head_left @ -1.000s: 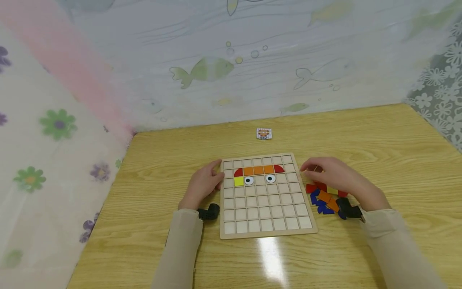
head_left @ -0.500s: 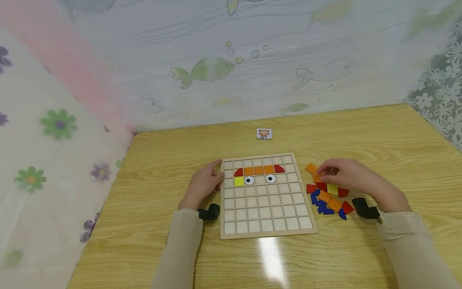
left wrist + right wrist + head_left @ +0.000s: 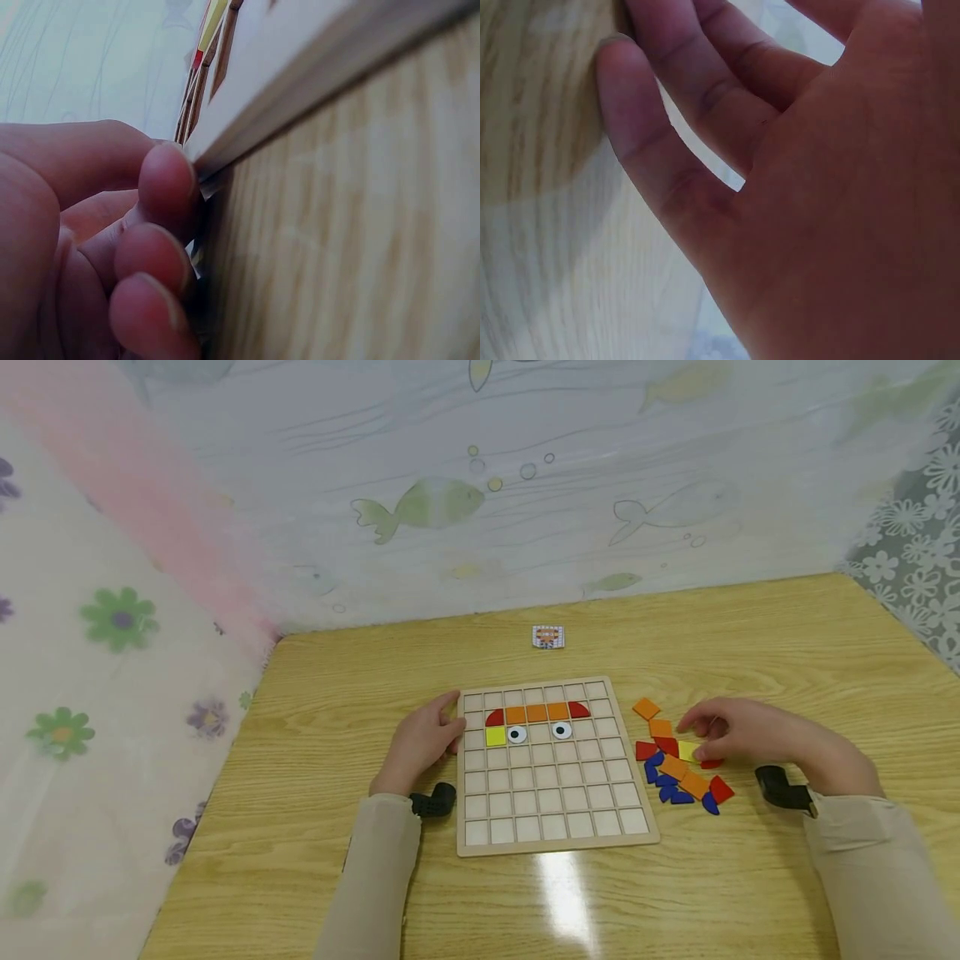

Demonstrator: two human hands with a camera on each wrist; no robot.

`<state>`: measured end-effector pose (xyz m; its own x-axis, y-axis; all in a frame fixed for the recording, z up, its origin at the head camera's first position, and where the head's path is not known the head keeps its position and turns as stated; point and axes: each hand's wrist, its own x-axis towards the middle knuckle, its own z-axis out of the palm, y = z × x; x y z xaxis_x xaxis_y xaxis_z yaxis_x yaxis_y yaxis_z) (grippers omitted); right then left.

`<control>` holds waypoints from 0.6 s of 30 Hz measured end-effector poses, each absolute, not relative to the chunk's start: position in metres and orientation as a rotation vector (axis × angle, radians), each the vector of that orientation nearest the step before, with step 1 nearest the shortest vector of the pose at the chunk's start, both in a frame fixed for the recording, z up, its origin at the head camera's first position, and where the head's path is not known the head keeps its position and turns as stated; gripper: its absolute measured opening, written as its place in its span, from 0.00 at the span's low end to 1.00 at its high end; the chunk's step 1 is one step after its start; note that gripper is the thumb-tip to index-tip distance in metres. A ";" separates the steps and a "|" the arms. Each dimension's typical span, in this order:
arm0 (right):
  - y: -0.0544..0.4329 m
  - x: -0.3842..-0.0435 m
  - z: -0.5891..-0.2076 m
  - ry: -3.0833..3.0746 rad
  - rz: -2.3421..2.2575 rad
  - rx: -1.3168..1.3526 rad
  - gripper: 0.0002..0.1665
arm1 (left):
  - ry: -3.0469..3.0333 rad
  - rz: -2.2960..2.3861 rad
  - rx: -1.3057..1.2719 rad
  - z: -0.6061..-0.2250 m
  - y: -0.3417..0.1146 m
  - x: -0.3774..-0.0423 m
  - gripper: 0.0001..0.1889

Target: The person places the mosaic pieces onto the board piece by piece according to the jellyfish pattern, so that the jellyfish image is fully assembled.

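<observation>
A wooden grid board lies on the table; in its upper rows sit red quarter-round tiles, orange squares, a yellow square and two eye pieces. Against the board's left edge rests my left hand, thumb and fingertips at the rim, fingers loosely bent. My right hand is over the right side of the loose tile pile, its thumb at a yellow tile and the index finger apart from it. It partly covers a red tile. The right wrist view shows bent fingers low over the table.
Loose blue tiles and orange tiles lie beside the board's right edge. A small printed card lies behind the board. Patterned sheeting stands along the table's back and left sides.
My right hand has moved right and toward me, from beside the board's upper right edge to the yellow tile, uncovering orange tiles. My left hand and the board have stayed put.
</observation>
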<state>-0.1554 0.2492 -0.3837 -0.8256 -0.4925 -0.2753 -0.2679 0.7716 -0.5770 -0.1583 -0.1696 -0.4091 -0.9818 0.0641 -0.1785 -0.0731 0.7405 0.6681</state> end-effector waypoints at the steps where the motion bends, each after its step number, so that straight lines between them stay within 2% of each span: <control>1: 0.249 -0.155 -0.384 2.541 -0.741 -0.582 0.26 | 2.748 1.073 -0.005 -0.409 -0.170 -0.158 0.27; 4: 0.247 -0.155 -0.385 2.536 -0.747 -0.601 0.25 | 2.740 1.082 -0.006 -0.409 -0.169 -0.158 0.28; 10: 0.245 -0.155 -0.387 2.611 -0.740 -0.580 0.18 | 2.744 1.083 -0.008 -0.409 -0.169 -0.159 0.28; 18: 0.242 -0.159 -0.390 2.682 -0.733 -0.544 0.19 | 2.743 1.078 -0.006 -0.408 -0.169 -0.158 0.28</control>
<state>-0.1593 0.2423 -0.3896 -0.8806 -0.4339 -0.1906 -0.2767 0.7973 -0.5364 -0.1582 -0.1693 -0.4078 -0.9812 0.0669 -0.1808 -0.0741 0.7350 0.6740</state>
